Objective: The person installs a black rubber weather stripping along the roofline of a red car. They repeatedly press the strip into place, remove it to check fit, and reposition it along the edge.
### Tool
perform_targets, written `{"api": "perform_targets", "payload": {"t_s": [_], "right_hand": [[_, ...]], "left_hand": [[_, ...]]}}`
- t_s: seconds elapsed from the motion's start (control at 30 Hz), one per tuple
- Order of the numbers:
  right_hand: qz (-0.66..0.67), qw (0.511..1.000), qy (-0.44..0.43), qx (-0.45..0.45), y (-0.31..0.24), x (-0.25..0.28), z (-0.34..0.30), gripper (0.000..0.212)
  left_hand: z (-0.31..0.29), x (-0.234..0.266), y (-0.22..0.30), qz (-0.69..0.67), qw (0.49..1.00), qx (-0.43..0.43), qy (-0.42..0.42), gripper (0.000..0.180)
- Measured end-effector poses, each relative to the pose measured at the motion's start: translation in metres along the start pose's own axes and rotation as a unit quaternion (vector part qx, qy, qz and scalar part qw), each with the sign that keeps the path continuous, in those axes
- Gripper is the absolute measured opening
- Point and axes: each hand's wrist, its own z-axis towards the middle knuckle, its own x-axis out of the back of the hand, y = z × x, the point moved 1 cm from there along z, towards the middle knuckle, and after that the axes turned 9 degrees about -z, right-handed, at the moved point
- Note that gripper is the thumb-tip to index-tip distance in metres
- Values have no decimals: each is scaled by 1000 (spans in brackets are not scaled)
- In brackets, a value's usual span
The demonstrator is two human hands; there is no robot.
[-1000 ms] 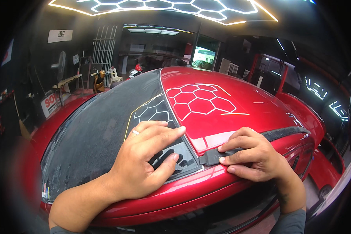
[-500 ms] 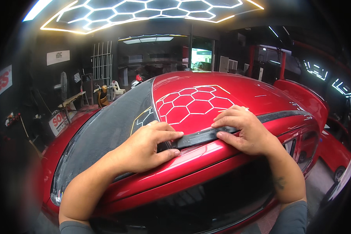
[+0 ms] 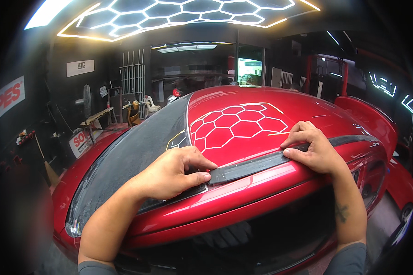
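Observation:
A long black roof trim strip point(image 3: 251, 168) runs along the near edge of the shiny red car roof point(image 3: 307, 104). Its front end lies between the thumb and fingers of my left hand point(image 3: 176, 172), which pinches it by the top corner of the windshield point(image 3: 133, 144). Farther back, my right hand point(image 3: 315, 149) is closed on the same strip, thumb on the near side and fingers over the far side. Small specks dot its dark face between my hands. Behind my right hand the strip continues along the roof toward the rear.
Below the roof edge is the car's dark side window point(image 3: 234, 238). Another red car point(image 3: 401, 185) stands at the right. Along the left wall are a standing fan point(image 3: 86, 101), a broom point(image 3: 49, 172) and a white chair point(image 3: 150, 103). Hexagon lights point(image 3: 192, 18) hang overhead.
My right hand has moved rearward along the strip, away from my left. The strip's front part looks turned, with more of its flat face showing. The view has shifted slightly left.

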Motion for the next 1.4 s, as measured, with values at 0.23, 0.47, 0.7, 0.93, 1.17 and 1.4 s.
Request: {"api": "perform_targets", "payload": {"t_s": [0.23, 0.47, 0.7, 0.93, 1.17, 1.4], "right_hand": [[35, 999, 16, 5, 1, -7, 2, 22], [61, 998, 7, -22, -3, -6, 1, 19], [63, 997, 4, -45, -6, -8, 0, 16], [62, 997, 7, -43, -7, -8, 2, 17], [53, 998, 15, -44, -8, -10, 2, 17], [47, 997, 26, -47, -8, -11, -2, 15]], "left_hand": [[-3, -2, -11, -51, 999, 4, 6, 29], [3, 0, -8, -66, 997, 36, -9, 28], [16, 15, -7, -28, 997, 47, -59, 33], [27, 20, -9, -33, 991, 84, -97, 31], [47, 24, -3, -4, 986, 77, -150, 31], [30, 17, -16, -52, 993, 57, -88, 32]]}}
